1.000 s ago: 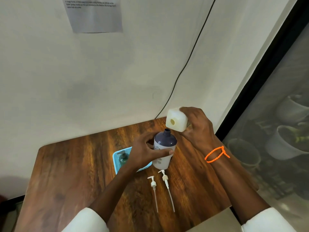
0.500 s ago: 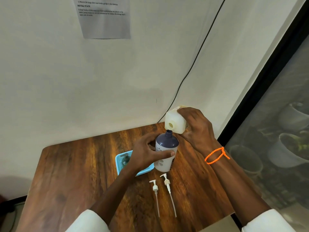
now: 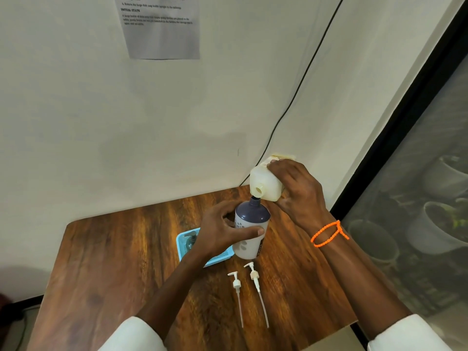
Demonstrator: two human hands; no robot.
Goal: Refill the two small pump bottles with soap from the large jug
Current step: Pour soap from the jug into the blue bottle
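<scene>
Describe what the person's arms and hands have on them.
Both hands are bare, with no gloves or rings visible. The left hand and right hand come out of white sleeves pushed up toward the elbows, leaving the forearms uncovered. The right wrist carries a bright orange beaded band, loosely looped, with a short tail sticking out.

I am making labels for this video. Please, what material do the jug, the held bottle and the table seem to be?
Jug: probably plastic, milky and slightly translucent, matte. Held bottle: likely plastic too, opaque white body with a smooth dark purple shoulder. Table: wood or wood-look laminate, with brown grain streaks and a soft sheen; which one I cannot tell.
</scene>
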